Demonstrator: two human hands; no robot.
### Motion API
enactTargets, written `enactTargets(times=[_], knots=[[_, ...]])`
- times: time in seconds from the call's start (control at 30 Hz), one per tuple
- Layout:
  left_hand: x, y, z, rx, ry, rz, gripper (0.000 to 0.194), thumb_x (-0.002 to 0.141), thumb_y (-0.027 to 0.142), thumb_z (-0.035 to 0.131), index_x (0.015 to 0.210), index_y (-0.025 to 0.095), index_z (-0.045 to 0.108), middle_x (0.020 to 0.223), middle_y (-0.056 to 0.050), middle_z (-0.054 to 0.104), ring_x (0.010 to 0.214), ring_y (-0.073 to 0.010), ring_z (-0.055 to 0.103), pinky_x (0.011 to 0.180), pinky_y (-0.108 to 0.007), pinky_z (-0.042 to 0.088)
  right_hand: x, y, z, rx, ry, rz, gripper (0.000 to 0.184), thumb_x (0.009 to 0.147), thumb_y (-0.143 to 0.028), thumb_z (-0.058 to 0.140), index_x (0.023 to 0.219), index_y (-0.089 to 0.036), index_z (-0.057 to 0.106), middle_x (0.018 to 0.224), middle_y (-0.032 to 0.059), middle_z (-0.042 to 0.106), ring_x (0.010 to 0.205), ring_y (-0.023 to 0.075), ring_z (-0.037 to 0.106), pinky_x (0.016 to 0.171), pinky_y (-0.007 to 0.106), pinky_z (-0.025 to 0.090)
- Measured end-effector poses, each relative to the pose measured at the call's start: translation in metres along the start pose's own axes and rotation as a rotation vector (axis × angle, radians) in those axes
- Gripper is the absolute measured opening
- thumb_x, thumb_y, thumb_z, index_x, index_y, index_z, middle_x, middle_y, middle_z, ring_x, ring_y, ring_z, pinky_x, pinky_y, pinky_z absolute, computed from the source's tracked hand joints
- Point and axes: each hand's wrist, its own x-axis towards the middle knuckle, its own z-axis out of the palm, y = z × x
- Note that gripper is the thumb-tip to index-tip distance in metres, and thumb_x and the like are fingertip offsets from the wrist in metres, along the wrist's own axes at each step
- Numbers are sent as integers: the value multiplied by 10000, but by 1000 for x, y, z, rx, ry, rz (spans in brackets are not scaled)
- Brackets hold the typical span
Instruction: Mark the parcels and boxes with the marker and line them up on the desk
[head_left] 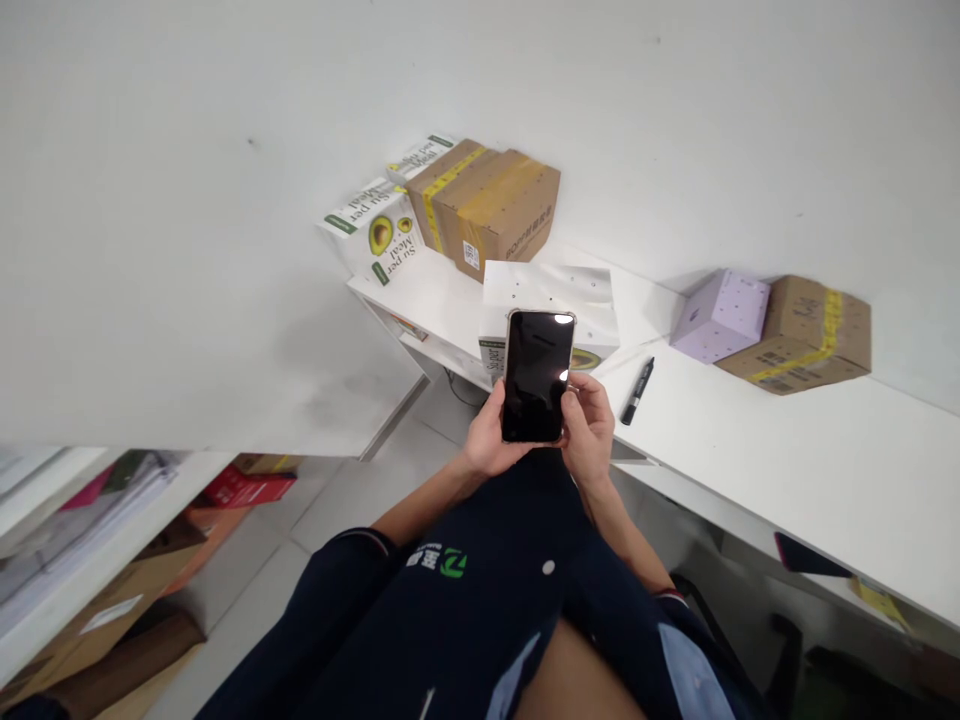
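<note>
Phone [538, 376] is held in front of white box [551, 284], near desk [712, 430]; screen dark; left hand [491, 440] fingers clasp its lower left, right hand [592, 435] fingers pinch its lower right; marker [638, 391] lies on desk

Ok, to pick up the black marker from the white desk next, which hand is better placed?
Probably the right hand: the black marker lies close by, on its side of the smartphone. The left hand is farther off; it also grips the smartphone, so it might support it alone.
</note>
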Motion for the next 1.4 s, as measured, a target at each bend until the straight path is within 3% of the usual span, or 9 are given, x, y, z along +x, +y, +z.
enactTargets(times=[0.3,0.67,0.83,1.03,1.4], knots=[[6,0,1,-33,115,8,597,987,637,402,1290,184,648,1264,-149,735,1261,-392,642,1040,-630,506,1,-4,5,11,-106,-46,382,863,-462,720,1170,-275,591,1045,16,715,861,152,656,735,288,546],[3,1,9,-146,116,-11,641,1051,554,234,1292,139,658,1159,-149,769,1257,-341,655,1084,-538,487,-6,-5,1,-96,-182,-118,444,914,-423,686,1302,-281,525,1042,38,682,830,154,648,664,272,533],[4,0,7,-154,96,-13,630,1034,578,296,1304,134,653,1177,-158,763,1263,-358,648,1077,-547,490,-7,-4,-1,-92,-178,-135,421,920,-404,681,1292,-279,527,1032,31,679,815,147,643,666,270,530],[4,-1,5,-132,111,-30,631,1038,576,277,1253,130,668,1108,-158,775,1193,-357,685,1036,-572,513,-4,-8,-1,-56,-152,-51,399,894,-428,701,1239,-276,569,975,9,676,747,127,602,635,255,506],[4,2,7,-130,125,-15,624,1027,586,298,1288,137,644,1181,-175,751,1174,-384,683,988,-617,530,4,-13,0,17,-159,66,451,837,-480,741,1204,-261,594,883,-6,642,695,123,558,592,246,489]])
